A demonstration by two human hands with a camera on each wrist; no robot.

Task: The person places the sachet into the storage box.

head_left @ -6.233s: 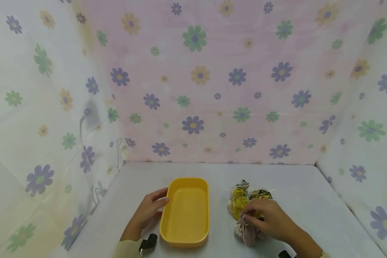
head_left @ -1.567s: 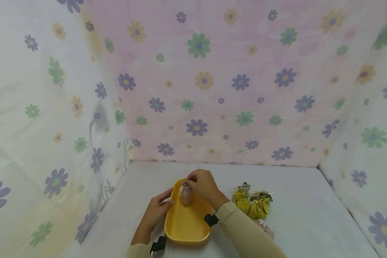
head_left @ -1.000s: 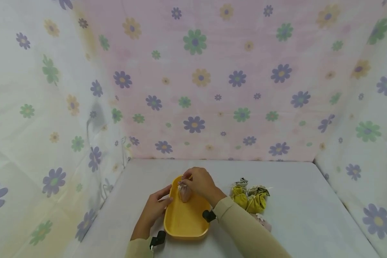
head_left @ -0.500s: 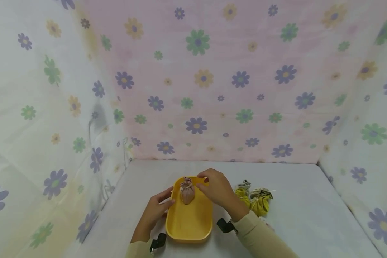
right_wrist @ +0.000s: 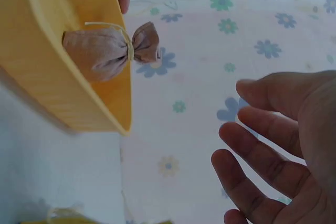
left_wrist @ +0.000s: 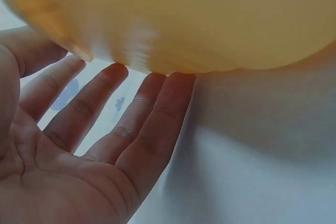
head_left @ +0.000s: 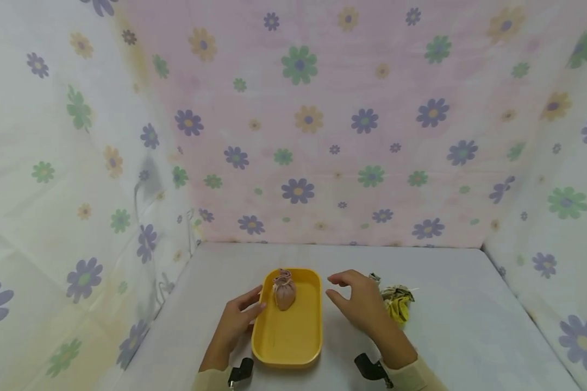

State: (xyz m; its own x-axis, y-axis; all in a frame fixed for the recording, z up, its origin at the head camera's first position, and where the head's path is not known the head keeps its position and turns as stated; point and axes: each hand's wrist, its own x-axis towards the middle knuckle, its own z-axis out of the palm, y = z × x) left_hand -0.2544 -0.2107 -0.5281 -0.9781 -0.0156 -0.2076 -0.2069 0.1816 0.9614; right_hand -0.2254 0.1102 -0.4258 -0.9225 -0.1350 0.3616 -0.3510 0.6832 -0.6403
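A yellow rectangular tray (head_left: 287, 342) with rounded corners lies in the middle of the head view. My left hand (head_left: 232, 325) holds its left side, thumb at the rim; in the left wrist view the fingertips (left_wrist: 113, 71) press against the outer wall. Inside the tray's far left corner rests a dusty-pink drawstring pouch (head_left: 285, 296), its neck tied with a pale cord, as the right wrist view shows. My right hand (head_left: 361, 305) hovers right of the tray, thumb and fingers apart, holding nothing.
More small pouches stand right of the tray; a yellow-green one (head_left: 399, 308) shows behind the right hand, which hides most of the others. A white table (head_left: 474, 326) bears everything. Flower-printed cloth (head_left: 318, 163) encloses the back and sides.
My right hand carried the pink pouch from the right-hand group into the tray, released it, then drew back rightward. The left hand still holds the tray's left side.
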